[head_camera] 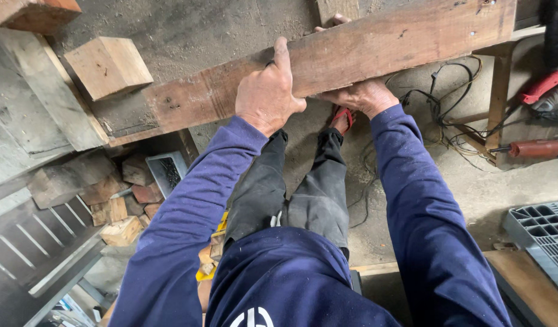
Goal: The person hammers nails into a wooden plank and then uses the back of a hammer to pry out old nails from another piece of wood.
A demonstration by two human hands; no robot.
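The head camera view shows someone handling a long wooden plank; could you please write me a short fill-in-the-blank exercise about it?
1. Both hands grip a long wooden ____.
2. The left hand and right hand come out of sleeves coloured dark ____.
3. The square wooden block lies to the ____ of the left hand in the picture.
4. The tangled cables lie on the ____.

Missing words: plank; blue; left; floor.

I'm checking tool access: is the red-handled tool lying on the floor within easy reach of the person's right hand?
Probably not at once: the right hand grips the long brown wooden plank, while the red-handled tool lies apart, beyond tangled black cables.
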